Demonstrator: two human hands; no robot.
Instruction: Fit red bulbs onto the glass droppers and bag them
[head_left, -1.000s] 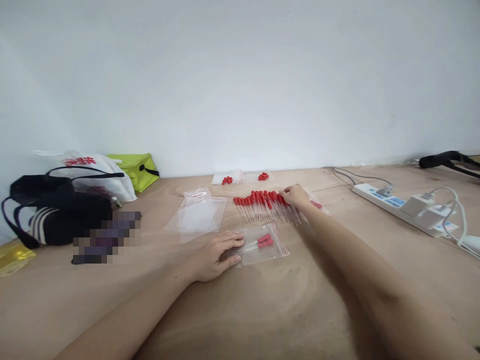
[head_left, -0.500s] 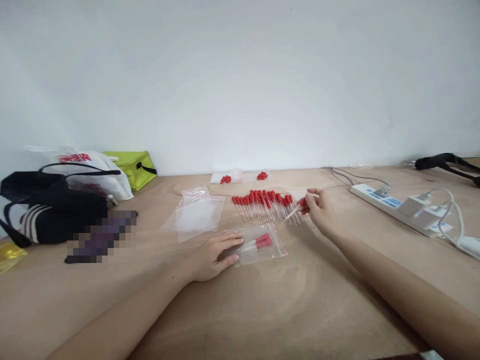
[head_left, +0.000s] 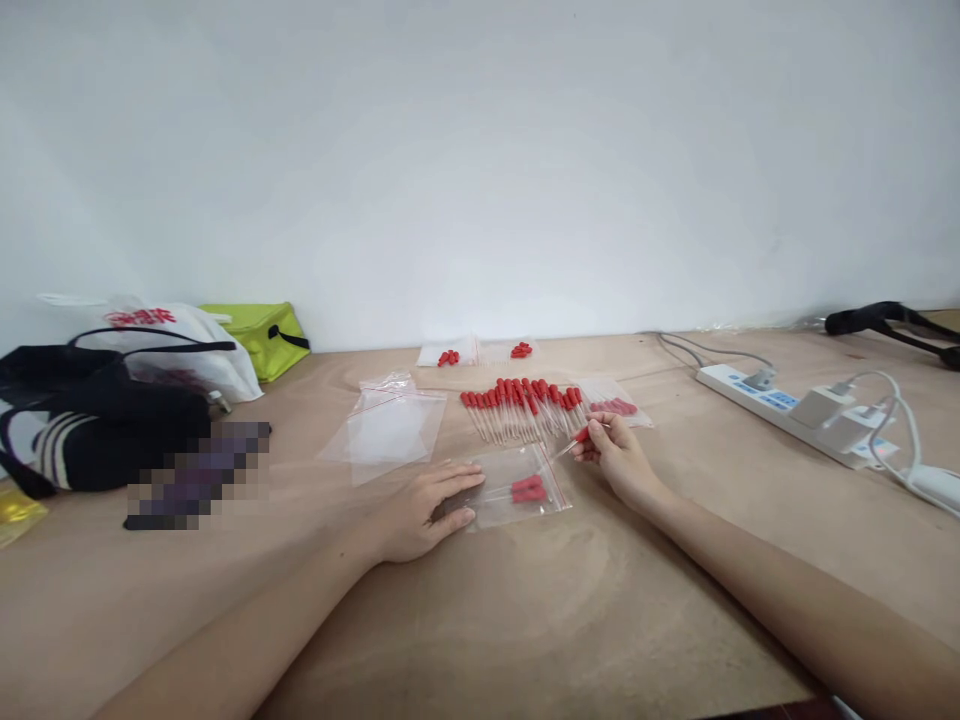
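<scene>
A clear zip bag (head_left: 499,510) with several red-topped sticks (head_left: 529,489) inside lies on the table. My left hand (head_left: 427,510) rests on the bag's left part, its fingers spread. My right hand (head_left: 619,460) pinches one red-topped stick (head_left: 582,435), whose pale tip points left toward the bag's red-lined edge. Behind the bag lies a row of several loose red-topped sticks (head_left: 525,405). Flat clear bags (head_left: 394,425) are stacked to the left of the row.
Filled bags lie at the back (head_left: 448,357) and right of the row (head_left: 615,405). A white power strip (head_left: 757,398) with chargers is on the right. A black bag (head_left: 142,420), white plastic bag (head_left: 202,350) and green bag (head_left: 262,335) stand at left.
My right hand has moved down and toward me with the stick, from beside the row to the bag's edge. The filled bag behind it now shows more. My left hand stays on the bag.
</scene>
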